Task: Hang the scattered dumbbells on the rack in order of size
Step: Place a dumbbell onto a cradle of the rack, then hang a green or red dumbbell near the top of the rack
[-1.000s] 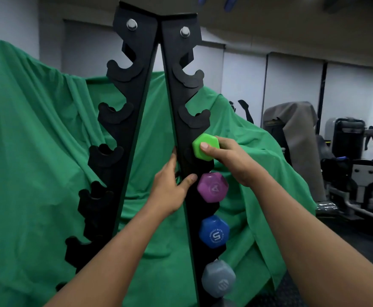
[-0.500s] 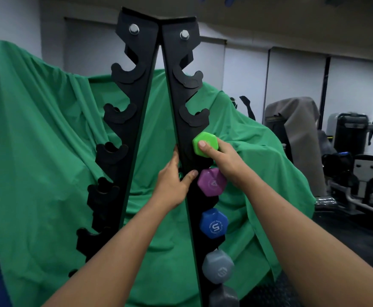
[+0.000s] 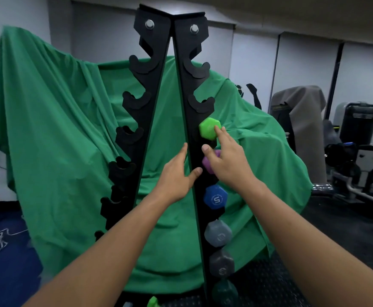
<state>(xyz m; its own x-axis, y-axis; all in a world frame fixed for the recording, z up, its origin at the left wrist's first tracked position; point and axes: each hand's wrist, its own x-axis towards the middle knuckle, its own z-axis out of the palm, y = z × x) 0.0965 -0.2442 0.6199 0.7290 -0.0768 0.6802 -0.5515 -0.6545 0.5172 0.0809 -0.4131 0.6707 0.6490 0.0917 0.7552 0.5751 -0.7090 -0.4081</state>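
A draped green cloth [image 3: 55,120] fills the space behind your black A-frame rack [image 3: 182,103] with its notched cradles. Covered gym machines [image 3: 358,138] stand to your right. Hexagonal dumbbell heads line the right post: lime green dumbbell [image 3: 209,131] uppermost, then purple [image 3: 210,163], blue [image 3: 215,196], grey [image 3: 217,233]. Your right hand [image 3: 227,161] is relaxed, a fingertip touching the lime head; your left hand [image 3: 176,173] rests spread against the post.
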